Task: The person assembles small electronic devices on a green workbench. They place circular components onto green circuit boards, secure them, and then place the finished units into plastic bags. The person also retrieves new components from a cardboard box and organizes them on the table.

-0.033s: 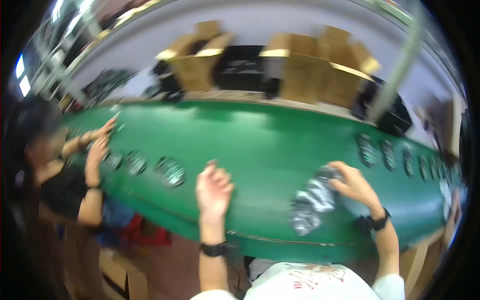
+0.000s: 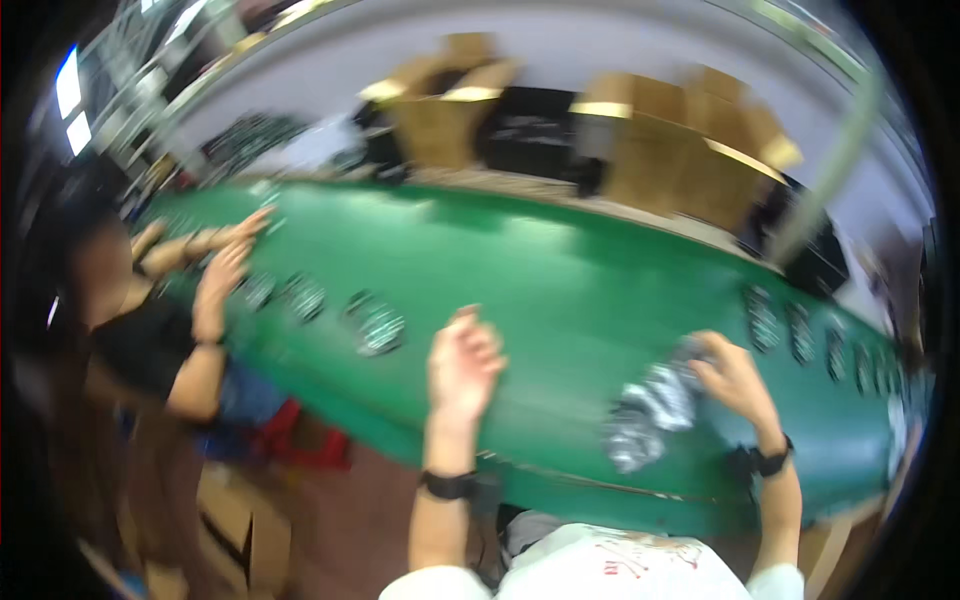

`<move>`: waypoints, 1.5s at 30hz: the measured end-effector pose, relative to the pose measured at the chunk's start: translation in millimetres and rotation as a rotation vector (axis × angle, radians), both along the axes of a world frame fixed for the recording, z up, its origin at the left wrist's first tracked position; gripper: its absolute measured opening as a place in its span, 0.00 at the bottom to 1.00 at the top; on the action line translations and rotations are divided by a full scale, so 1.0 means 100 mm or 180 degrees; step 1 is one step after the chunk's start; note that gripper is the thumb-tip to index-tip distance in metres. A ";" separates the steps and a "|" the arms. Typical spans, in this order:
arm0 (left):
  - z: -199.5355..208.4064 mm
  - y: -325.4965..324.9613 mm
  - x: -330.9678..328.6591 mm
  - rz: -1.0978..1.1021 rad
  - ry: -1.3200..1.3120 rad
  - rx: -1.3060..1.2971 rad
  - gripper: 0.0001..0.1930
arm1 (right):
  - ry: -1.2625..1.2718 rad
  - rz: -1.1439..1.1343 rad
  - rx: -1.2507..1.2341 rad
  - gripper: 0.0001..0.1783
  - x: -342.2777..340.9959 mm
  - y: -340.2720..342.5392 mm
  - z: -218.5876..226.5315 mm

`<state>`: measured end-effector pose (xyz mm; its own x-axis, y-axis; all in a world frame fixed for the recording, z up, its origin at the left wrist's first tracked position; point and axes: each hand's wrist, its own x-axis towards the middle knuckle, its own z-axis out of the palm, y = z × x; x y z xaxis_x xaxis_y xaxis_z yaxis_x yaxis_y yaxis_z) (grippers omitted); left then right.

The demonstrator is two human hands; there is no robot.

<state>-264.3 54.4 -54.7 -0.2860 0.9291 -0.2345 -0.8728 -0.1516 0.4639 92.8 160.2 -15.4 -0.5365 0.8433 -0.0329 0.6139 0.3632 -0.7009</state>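
Note:
A long, shiny plastic-wrapped packet point(image 2: 655, 402) with dark contents is tilted over the green work surface point(image 2: 540, 300). My right hand point(image 2: 735, 375) pinches its upper, dark end between thumb and fingers; motion blur hides what is inside. Left of it, my left hand point(image 2: 466, 365) hovers above the surface, palm partly turned up and fingers loosely curled apart, with nothing visible in them. The nearest thing on that side is a clear-wrapped packet with dark contents point(image 2: 375, 323). Dark bands circle both my wrists.
Several similar packets point(image 2: 760, 318) lie in a row at the right, others at the left. Open cardboard boxes point(image 2: 655, 150) and a black box point(image 2: 532, 130) stand along the back ledge. A green post point(image 2: 830, 170) rises at back right. A co-worker's hands point(image 2: 222, 270) are at far left.
The whole view has shifted, so the surface, boxes and packets sit farther right in the picture. My right hand keeps its grip on the packet; my left hand stays loosely curled.

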 end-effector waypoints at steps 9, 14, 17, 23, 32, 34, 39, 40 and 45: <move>0.05 0.05 0.29 -0.0716 0.1341 0.0648 0.24 | 0.1098 -0.0762 -0.0403 0.27 0.31 0.32 0.15; 0.24 0.09 0.59 -0.1023 0.1725 0.1123 0.37 | 0.0830 -0.0052 -0.0099 0.27 -0.50 0.05 0.38; 0.21 0.18 0.80 -0.1095 0.2371 0.1623 0.46 | 0.0902 0.0202 -0.0018 0.26 -0.75 0.15 0.30; 0.01 0.31 0.96 -0.0699 0.1988 0.1567 0.35 | 0.0969 0.0252 -0.0593 0.27 -0.86 -0.01 0.19; -0.05 0.26 0.95 -0.0587 0.1940 0.0958 0.14 | 0.0031 0.0572 0.0954 0.50 -1.00 -0.61 0.63; 0.05 0.10 0.80 -0.0743 0.2356 0.0485 0.16 | -0.0130 0.0832 0.1154 0.51 -1.09 -0.63 0.62; 0.11 0.17 0.88 -0.0356 0.2743 0.0381 0.13 | 0.0554 0.0444 -0.0323 0.36 -0.98 -0.44 0.64; 0.33 0.19 0.89 -0.1158 0.2261 -0.0075 0.13 | 0.0941 0.0313 0.0249 0.24 -0.82 -0.32 0.45; 0.26 0.18 0.98 -0.0992 0.2575 0.0019 0.15 | 0.0702 -0.0085 -0.1437 0.17 -0.62 -0.14 0.50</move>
<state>-166.4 72.9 -28.7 -0.0950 0.9934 -0.0639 -0.2772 0.0353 0.9602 30.9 146.1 34.6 -0.5503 0.7845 -0.2858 0.4383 -0.0199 -0.8986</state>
